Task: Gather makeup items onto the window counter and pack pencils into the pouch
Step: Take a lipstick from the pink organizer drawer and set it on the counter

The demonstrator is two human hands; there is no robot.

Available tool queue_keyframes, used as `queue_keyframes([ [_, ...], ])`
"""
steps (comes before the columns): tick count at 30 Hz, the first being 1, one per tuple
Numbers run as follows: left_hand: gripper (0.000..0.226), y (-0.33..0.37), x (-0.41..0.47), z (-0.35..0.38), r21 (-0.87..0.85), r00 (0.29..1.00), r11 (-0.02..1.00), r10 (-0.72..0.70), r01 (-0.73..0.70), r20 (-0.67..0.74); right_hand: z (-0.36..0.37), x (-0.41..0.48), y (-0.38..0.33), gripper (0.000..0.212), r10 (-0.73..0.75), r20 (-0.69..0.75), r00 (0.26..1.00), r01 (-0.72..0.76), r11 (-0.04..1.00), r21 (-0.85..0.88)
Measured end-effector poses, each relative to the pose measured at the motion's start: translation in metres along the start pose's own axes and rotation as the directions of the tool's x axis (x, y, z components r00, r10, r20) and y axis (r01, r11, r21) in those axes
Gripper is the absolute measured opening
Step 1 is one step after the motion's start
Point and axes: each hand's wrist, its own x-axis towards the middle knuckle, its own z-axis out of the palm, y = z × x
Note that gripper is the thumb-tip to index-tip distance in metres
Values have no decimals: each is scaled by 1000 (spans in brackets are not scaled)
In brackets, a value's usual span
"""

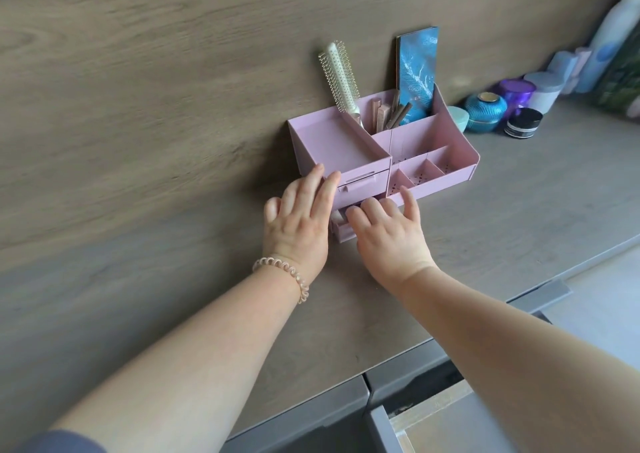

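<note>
Both hands on the pink organizer at the far side of the table!
The left hand lays straight, open fingers against the upper drawer front. The right hand curls its fingers over the lower drawer, which juts toward the near side. The pencils stand in a far compartment, between the hairbrush and the blue booklet.

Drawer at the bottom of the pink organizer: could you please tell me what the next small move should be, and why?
Probably pull the drawer further out with the right hand, whose fingers curl over its front, while the left hand braces the organizer. The drawer is only slightly open, its contents hidden.
</note>
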Motion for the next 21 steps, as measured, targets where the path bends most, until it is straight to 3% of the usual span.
queue_keyframes([
  [5,60,-2,-2,0,16,1000,1000,13,-13,28,-10,-28,10,44,-30,-57,998,31,999,14],
  [9,62,-1,-1,-2,21,999,1000,17,-18,33,-19,-31,13,27,10,54,999,-12,1000,28],
  [11,61,-1,-1,-3,31,999,999,20,-21,28,-22,-27,14,28,1,101,995,-4,999,32],
  [21,59,-1,-1,-3,31,999,999,36,-36,16,-31,-44,28,31,-100,48,994,97,993,65],
])
